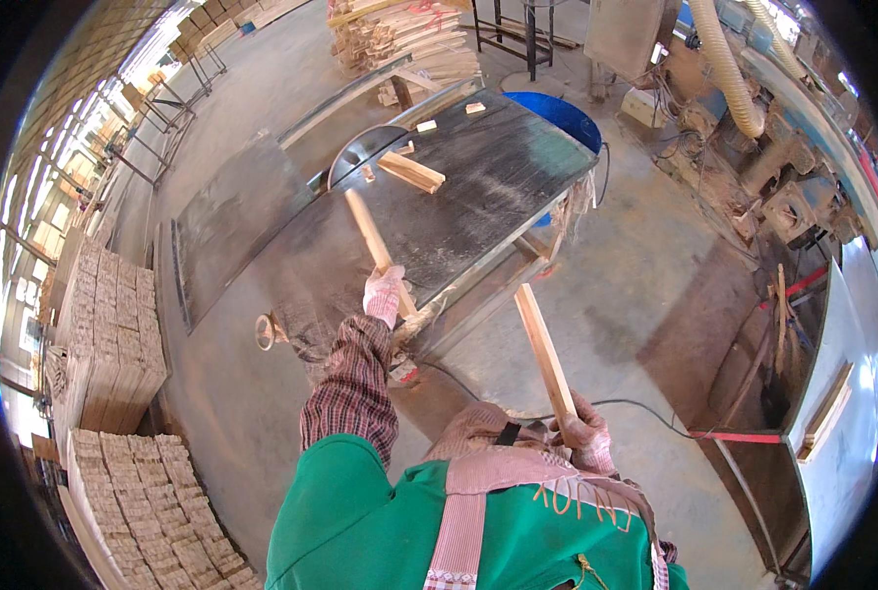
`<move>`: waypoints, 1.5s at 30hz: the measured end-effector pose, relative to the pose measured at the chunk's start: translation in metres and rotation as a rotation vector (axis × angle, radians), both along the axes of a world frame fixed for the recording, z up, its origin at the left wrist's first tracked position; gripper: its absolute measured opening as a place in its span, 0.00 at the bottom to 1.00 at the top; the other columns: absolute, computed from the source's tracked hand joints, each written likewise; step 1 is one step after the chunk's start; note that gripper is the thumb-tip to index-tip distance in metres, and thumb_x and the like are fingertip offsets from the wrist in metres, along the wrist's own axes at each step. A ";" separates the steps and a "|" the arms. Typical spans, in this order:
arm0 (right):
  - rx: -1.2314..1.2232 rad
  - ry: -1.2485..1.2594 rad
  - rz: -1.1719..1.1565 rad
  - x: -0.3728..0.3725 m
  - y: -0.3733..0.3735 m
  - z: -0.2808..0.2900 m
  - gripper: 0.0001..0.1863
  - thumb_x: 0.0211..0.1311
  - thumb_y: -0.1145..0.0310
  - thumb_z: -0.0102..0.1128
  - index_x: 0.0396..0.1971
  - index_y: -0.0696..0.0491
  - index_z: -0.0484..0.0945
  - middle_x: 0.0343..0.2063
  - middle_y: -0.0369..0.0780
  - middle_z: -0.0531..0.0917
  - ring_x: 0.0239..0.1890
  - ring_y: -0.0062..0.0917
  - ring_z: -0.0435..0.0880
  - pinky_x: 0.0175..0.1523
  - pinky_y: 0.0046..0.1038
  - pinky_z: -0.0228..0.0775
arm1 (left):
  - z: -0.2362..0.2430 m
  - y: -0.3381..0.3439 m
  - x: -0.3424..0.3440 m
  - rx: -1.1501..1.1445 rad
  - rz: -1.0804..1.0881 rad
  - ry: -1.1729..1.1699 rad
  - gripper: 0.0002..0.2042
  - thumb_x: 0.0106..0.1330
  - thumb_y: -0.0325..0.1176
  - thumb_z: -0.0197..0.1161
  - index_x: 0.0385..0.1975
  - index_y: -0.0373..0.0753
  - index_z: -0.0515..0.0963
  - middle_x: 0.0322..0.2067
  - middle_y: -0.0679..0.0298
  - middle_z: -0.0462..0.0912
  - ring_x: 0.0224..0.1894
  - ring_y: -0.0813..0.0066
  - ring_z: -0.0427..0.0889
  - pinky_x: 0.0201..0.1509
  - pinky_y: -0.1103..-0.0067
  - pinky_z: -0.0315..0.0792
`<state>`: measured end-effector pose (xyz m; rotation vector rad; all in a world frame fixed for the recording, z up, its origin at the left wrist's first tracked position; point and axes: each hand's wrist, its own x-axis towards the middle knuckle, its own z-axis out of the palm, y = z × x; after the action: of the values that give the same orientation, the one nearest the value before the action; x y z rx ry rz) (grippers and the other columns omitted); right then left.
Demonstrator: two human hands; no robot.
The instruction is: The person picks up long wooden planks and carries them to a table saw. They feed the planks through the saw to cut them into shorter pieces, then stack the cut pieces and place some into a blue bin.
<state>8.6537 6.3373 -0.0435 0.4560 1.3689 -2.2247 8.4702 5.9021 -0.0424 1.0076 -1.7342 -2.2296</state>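
Note:
My left hand (384, 293), in a pale pinkish glove, reaches out over the near end of a dark saw table (498, 187). Its fingers are closed around a wooden strip (367, 230) that points toward the round saw blade (353, 157). Close to my body, my right hand (586, 435), gloved as well, grips a second wooden strip (545, 352) by its lower end, the strip tilted up and to the left. Beside the blade lie short wood pieces (412, 172) and a few small offcuts (426, 126). The blade's lower part is hidden by the table.
Stacked wood strips (114, 334) stand at the left, with another pile (399, 44) beyond the table. A blue round container (557, 118) sits at the table's far right. Machinery with a ribbed hose (729, 69) fills the right, near a pale panel (842, 393). A cable (645, 403) crosses the floor.

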 end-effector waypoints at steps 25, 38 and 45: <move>0.023 -0.057 0.020 -0.026 0.100 -0.006 0.32 0.63 0.69 0.63 0.68 0.57 0.71 0.39 0.43 0.86 0.36 0.30 0.86 0.42 0.32 0.80 | -0.008 0.025 -0.087 -0.043 0.172 -0.087 0.18 0.64 0.38 0.66 0.51 0.38 0.74 0.25 0.54 0.78 0.21 0.58 0.80 0.20 0.61 0.77; 0.178 0.074 0.076 -0.166 0.105 0.008 0.31 0.64 0.65 0.63 0.67 0.56 0.72 0.39 0.39 0.84 0.36 0.24 0.83 0.38 0.29 0.81 | -0.014 0.099 -0.219 0.074 -0.049 -0.003 0.14 0.66 0.35 0.64 0.48 0.43 0.71 0.21 0.61 0.72 0.18 0.65 0.76 0.16 0.65 0.73; 0.121 0.142 -0.019 -0.203 0.081 0.023 0.36 0.57 0.54 0.69 0.66 0.53 0.74 0.34 0.42 0.84 0.33 0.28 0.84 0.34 0.31 0.80 | 0.005 0.144 -0.210 0.029 0.065 0.104 0.11 0.66 0.31 0.62 0.45 0.44 0.70 0.21 0.68 0.68 0.18 0.73 0.72 0.18 0.72 0.73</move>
<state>8.4510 6.4182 -0.0203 0.3593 1.5856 -2.2339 8.2606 6.0465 -0.0372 0.9228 -1.6082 -2.2306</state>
